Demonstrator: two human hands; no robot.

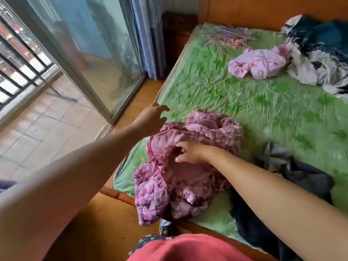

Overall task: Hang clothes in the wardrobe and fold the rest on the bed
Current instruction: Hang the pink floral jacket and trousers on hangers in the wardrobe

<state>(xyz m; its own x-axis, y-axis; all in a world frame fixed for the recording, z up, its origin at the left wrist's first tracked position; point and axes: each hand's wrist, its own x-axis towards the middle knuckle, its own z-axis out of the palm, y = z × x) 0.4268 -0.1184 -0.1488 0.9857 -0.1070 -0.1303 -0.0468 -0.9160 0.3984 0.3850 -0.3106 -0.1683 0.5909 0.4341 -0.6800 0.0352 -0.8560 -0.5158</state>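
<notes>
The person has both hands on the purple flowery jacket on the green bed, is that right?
Not quite. Only the right hand holds the purple flowery jacket on the green bed. The left hand hovers open beside it, holding nothing, as the head view shows.

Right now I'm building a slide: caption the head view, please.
Right hand grips a purple quilted garment on the green-sheeted bed; left hand reaches, open, beside it.

We note quilted jacket (pixel 154 193): mauve-purple, rose print all over. Bed sheet (pixel 263 102): bright green, darker green blotches. Small garment (pixel 259 63): pale pink, plain. Far bundle (pixel 320 53): white, black and teal patches. Near clothes (pixel 301 178): dark navy, grey. Hangers (pixel 229 36): we make out mixed colours, blurred.
</notes>
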